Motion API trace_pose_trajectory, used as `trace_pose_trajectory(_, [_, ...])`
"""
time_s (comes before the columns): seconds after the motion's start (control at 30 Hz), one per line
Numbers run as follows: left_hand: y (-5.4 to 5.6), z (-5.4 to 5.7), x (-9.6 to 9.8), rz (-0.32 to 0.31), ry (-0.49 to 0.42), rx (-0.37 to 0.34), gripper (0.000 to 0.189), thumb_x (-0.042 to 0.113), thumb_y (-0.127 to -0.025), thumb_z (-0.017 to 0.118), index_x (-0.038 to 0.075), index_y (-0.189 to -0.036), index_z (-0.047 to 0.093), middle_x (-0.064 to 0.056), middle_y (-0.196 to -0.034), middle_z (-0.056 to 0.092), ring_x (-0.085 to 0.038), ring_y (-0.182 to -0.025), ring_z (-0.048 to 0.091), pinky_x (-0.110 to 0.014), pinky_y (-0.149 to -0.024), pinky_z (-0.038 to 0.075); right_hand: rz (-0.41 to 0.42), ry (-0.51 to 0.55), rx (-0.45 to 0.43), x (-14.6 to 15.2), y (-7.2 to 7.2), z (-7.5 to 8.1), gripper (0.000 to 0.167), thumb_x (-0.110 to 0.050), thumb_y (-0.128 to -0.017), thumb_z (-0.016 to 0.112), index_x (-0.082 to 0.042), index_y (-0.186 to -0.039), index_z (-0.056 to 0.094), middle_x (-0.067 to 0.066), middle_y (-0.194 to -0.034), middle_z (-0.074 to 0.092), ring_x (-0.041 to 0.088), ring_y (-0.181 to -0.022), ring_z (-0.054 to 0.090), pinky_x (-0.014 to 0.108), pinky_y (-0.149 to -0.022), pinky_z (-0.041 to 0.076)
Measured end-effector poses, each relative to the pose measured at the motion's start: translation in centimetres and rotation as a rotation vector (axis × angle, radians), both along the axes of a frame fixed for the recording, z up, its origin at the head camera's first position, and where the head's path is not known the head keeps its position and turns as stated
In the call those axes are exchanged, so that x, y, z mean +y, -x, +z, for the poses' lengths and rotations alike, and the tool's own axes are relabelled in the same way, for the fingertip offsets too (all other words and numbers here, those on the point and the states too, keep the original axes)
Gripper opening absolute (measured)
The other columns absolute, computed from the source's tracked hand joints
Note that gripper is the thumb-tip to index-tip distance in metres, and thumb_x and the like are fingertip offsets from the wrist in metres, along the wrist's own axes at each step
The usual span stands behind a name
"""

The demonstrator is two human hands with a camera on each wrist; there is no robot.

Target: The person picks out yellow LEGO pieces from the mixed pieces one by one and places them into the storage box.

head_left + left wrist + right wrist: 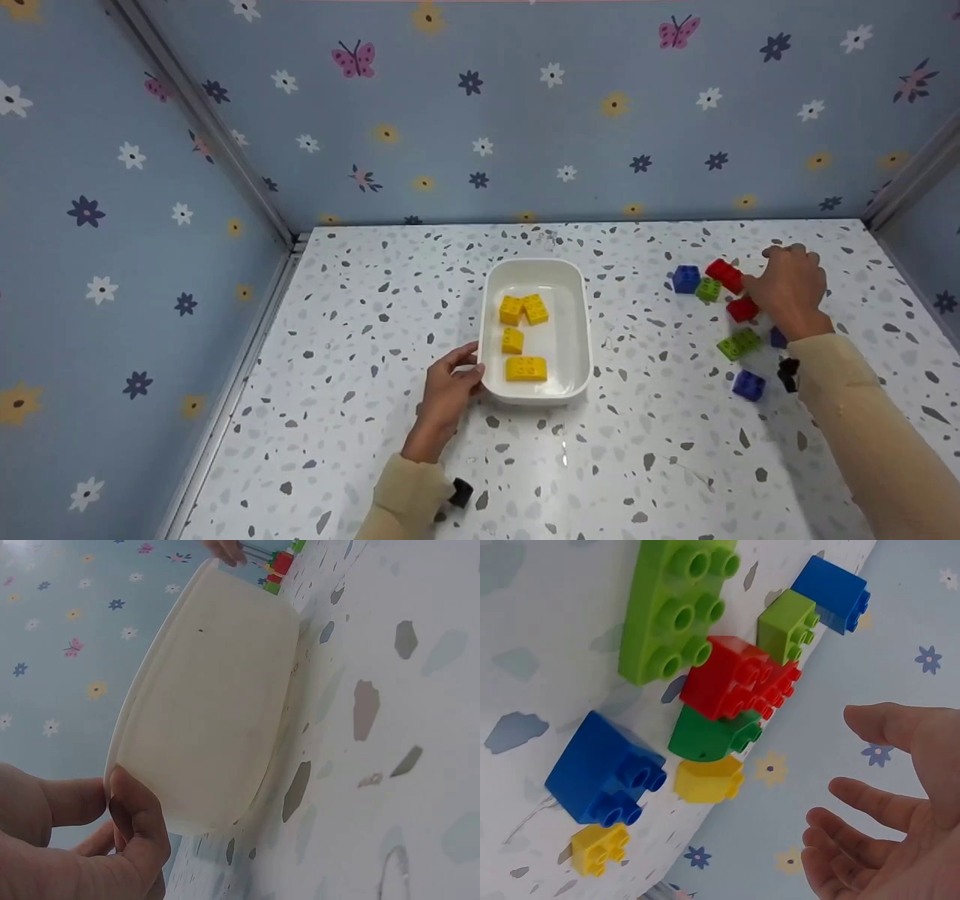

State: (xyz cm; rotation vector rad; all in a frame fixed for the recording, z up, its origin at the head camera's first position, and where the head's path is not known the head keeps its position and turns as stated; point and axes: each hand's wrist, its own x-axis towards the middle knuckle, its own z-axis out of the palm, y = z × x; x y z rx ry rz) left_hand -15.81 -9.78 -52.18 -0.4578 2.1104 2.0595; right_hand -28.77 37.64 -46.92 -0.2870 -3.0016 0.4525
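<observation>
A white plastic container (pixel 587 337) holds several yellow toy bricks (pixel 526 369) on its floor. My left hand (pixel 448 390) pinches the container's rim at its near left corner, thumb and fingers on either side. Over the loose bricks at the right hovers my right hand (pixel 791 289), fingers spread and nothing between them in the right wrist view. Beneath and beside it lie red bricks (pixel 742 308), a long light green brick (pixel 676 611), a dark green brick (pixel 705 736) and a blue brick (pixel 600 769). Two yellow bricks (pixel 709 780) there are hidden from the head view by this hand.
Another blue brick (pixel 685 279) and a small light green brick (pixel 709 289) lie left of the right hand. Nearer me is a purple-blue brick (pixel 748 385). Patterned panels (pixel 525 112) stand along the back and sides of the speckled table (pixel 360 315).
</observation>
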Motion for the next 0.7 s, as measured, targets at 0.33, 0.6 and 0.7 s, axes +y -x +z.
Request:
trace_pose_trajectory(0.33, [-0.3,0.1,-0.1,0.006,-0.021,0.018,0.044,0.001,-0.104,0.063,0.000,-0.148,0.059,-0.017,-0.129,0.059,-0.022,-0.102,0.065,-0.031,-0.085,0.059,-0.014,-0.054,-0.049,1.5,0.2,-0.7,0.057,-0.016,-0.098,0.068,0.021,-0.137,0.050,0.045,-0.131,0.044,0.061,-0.120,0.043,0.070,-0.103,0.044])
trace_pose_trajectory(0.6, [-0.2,0.1,-0.2,0.004,-0.008,0.012,0.044,0.002,-0.104,0.063,0.002,-0.148,0.060,-0.016,-0.129,0.059,-0.021,-0.103,0.065,-0.029,-0.085,0.060,-0.029,-0.044,-0.086,2.7,0.3,-1.1,0.057,-0.019,-0.099,0.066,0.021,-0.137,0.049,0.045,-0.129,0.044,0.061,-0.118,0.042,0.071,-0.104,0.043])
trace_pose_trajectory(0.7, [-0.1,0.1,-0.1,0.005,0.002,0.002,0.043,0.002,-0.104,0.063,0.002,-0.148,0.060,-0.016,-0.129,0.059,-0.021,-0.102,0.065,-0.029,-0.085,0.059,-0.047,-0.046,-0.118,3.1,0.3,-1.2,0.059,-0.022,-0.101,0.066,0.018,-0.140,0.049,0.044,-0.130,0.044,0.060,-0.118,0.042,0.070,-0.105,0.043])
